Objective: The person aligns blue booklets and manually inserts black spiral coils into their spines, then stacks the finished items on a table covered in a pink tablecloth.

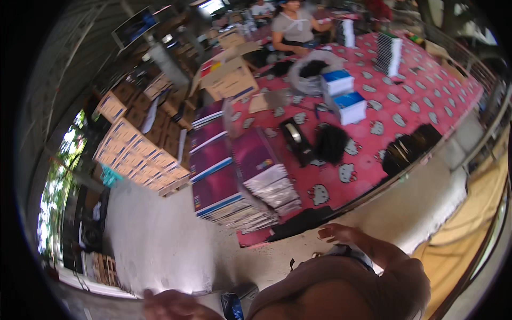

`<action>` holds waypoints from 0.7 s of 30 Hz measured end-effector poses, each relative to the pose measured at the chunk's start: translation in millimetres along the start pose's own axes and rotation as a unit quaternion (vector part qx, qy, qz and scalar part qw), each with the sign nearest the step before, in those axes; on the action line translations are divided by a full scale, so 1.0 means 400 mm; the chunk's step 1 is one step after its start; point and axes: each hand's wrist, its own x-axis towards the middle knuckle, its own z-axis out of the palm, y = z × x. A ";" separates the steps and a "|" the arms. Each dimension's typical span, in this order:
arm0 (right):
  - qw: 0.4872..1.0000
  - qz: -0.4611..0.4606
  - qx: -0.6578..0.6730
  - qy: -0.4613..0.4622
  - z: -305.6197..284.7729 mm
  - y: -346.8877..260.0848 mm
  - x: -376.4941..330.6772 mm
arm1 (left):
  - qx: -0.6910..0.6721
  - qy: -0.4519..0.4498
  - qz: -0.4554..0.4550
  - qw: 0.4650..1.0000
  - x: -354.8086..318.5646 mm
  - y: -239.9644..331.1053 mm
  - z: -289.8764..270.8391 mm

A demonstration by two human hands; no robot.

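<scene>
My right hand (337,233) hangs by the near edge of a table with a pink patterned cloth (368,184). Its fingers are stretched out and hold nothing visible. Low on the left, my left hand (169,305) is smeared by motion, so its fingers cannot be made out. Tall stacks of purple spiral notebooks (213,176) stand at the table's left end, nearest to both hands. Behind them lie a black tape dispenser (296,140) and a bristly black bundle (330,144). A dark flat thing (301,223) lies along the near edge.
Cartons (141,149) are stacked on a pallet to the left, beside the grey floor (154,234). An open carton (228,80) stands behind the notebooks. Blue-and-white book stacks (349,106) and black bundles (410,149) are on the table. A person (293,26) works across it.
</scene>
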 end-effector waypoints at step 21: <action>0.782 -0.256 0.317 0.471 -1.127 -0.543 -0.537 | -0.487 -0.571 -0.081 0.656 -0.056 1.344 0.731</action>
